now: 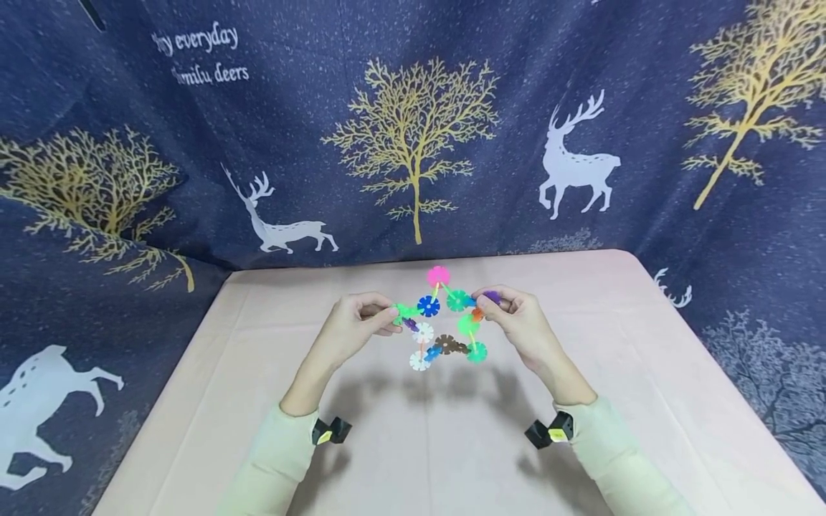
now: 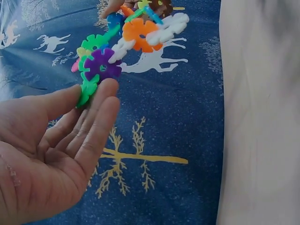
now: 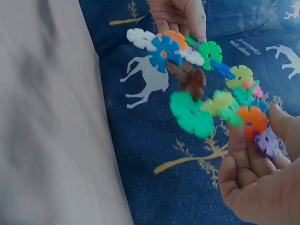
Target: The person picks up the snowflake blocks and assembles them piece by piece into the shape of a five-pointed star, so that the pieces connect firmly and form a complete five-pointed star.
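A star-shaped ring of interlocked plastic snowflake discs [image 1: 445, 344] is held up above the table between both hands. Its pieces are pink, green, blue, white, brown, orange and purple. My left hand [image 1: 355, 326] pinches a green disc [image 2: 87, 91] at the ring's left point, between thumb and fingers. Beside that disc in the left wrist view sits a purple disc [image 2: 102, 65]. At the right point, my right hand [image 1: 519, 322] pinches the ring near a purple disc [image 3: 267, 143] and an orange disc [image 3: 253, 119]. A pink disc [image 1: 439, 276] forms the top point.
Beneath the hands lies a table with a pale pink cloth [image 1: 413, 459], which carries shadows of the arms and ring. A dark blue curtain [image 1: 277, 136] with deer and gold trees hangs behind it. Each wrist wears a small black camera [image 1: 332, 430].
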The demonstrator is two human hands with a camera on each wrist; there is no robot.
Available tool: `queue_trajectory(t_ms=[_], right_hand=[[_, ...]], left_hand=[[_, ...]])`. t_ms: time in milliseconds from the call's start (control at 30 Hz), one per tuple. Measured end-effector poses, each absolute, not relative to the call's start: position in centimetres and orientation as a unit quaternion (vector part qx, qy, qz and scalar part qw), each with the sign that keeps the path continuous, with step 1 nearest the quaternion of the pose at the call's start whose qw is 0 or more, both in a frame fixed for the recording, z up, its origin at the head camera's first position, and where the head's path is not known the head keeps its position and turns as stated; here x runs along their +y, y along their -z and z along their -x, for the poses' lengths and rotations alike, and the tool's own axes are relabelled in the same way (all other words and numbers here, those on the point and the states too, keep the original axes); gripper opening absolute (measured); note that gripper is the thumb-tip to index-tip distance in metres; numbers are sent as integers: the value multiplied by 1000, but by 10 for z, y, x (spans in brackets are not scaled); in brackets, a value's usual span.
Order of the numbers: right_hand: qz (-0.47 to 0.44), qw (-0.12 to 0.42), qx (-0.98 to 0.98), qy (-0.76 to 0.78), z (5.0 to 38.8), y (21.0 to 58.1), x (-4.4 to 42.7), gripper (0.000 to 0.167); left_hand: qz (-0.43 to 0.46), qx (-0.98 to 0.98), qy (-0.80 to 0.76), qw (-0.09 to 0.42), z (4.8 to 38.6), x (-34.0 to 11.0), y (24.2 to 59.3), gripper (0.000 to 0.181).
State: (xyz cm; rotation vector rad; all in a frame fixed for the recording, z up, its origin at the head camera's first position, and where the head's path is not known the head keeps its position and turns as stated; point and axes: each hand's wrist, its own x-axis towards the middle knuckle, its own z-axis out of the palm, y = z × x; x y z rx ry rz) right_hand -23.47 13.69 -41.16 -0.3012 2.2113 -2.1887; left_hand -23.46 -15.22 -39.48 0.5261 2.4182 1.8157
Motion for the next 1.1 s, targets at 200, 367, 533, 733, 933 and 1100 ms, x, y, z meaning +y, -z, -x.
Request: queue_trajectory(t_ms=[200, 367, 533, 733, 933, 1100], right_hand=[[117, 18, 703, 701, 237, 418, 138, 30], [126, 18, 716, 687, 239, 427, 140, 28], [127, -3, 749, 650, 244, 433, 142, 27], [110, -26, 783, 611, 248, 434, 140, 25], [97, -29, 799, 593, 253, 435, 137, 27], [89, -26, 816, 571, 260, 435, 135, 28]], left_hand=[[-137, 777, -615, 26, 234, -154, 399, 17], [-114, 775, -621, 16, 235, -158, 402, 16], [-107, 773, -626, 12, 237, -160, 404, 16], [-98, 776, -623, 11, 241, -160, 409, 16], [-72, 777, -625, 22, 248, -161, 419, 16], [-68, 811, -581, 8, 256, -161, 425, 16]])
